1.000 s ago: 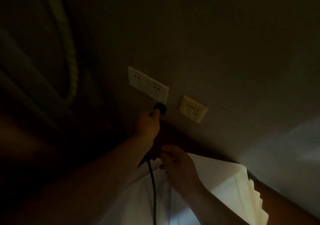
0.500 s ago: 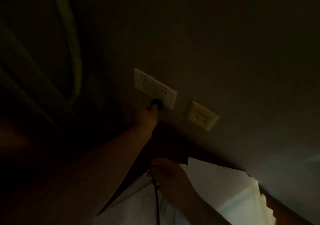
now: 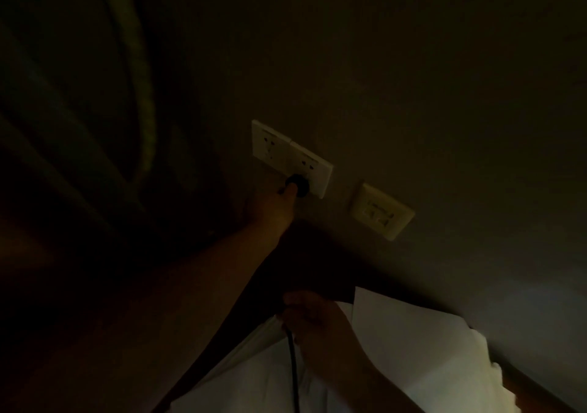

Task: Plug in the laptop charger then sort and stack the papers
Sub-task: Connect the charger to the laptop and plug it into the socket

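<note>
Dim lighting covers a plain wall [image 3: 413, 79], with a dark curtain [image 3: 95, 111] hanging at the left edge. Mounted on the wall is a white double socket plate [image 3: 286, 155] with two sets of pin openings; any marking on it is too small and dark to read. Near it, to the right and lower, sits a separate cream wall plate [image 3: 381, 211] whose face detail cannot be read either. The black charger plug [image 3: 298, 185] is at the lower edge of the double socket plate, against its right-hand half; whether it is fully seated cannot be told. The left hand [image 3: 273, 209] reaches up to the plug with its fingertips closed on the plug body. The black charger cable [image 3: 293, 368] runs down from the right hand [image 3: 317, 327], which is curled round the cable near its upper visible end. Below and right of that hand lies a loose spread of white papers [image 3: 413, 349], several sheets overlapping with edges out of line, on a brown surface [image 3: 540, 393] next to the wall.
</note>
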`<state>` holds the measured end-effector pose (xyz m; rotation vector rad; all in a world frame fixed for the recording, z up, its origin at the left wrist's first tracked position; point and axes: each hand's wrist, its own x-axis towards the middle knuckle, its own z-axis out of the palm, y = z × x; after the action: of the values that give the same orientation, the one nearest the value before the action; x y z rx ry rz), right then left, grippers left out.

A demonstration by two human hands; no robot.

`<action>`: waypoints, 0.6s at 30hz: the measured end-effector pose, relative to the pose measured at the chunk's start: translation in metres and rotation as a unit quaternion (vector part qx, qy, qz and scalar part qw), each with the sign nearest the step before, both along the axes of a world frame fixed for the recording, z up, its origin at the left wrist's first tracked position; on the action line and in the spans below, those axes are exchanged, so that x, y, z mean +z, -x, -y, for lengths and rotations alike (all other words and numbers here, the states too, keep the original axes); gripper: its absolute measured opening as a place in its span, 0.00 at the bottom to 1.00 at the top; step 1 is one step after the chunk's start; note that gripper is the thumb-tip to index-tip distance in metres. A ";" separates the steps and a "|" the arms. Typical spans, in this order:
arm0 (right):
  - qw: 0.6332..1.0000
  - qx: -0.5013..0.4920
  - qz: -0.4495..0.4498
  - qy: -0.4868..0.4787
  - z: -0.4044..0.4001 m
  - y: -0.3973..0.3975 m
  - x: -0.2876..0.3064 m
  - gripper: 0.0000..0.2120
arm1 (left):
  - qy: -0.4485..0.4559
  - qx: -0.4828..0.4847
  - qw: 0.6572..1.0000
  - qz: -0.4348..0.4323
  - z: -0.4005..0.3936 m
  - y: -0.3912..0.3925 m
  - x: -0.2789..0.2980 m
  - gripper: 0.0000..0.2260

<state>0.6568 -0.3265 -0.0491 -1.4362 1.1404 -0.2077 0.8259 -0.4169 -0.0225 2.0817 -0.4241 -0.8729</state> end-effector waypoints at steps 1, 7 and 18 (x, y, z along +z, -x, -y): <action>1.000 0.002 -0.003 0.001 0.000 0.000 -0.001 0.13 | -0.009 -0.008 1.000 0.012 0.002 -0.002 0.002 0.15; 1.000 -0.005 0.001 -0.007 0.003 0.001 0.000 0.13 | -0.033 -0.024 0.999 0.035 0.011 0.002 0.002 0.17; 0.993 -0.075 0.076 -0.056 0.010 -0.003 -0.005 0.16 | -0.094 -0.053 0.986 0.129 0.026 0.011 0.020 0.14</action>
<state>0.6602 -0.3370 -0.0540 -1.2160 1.1180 -0.3476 0.8144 -0.4425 -0.0027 2.3770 -0.6152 -0.7302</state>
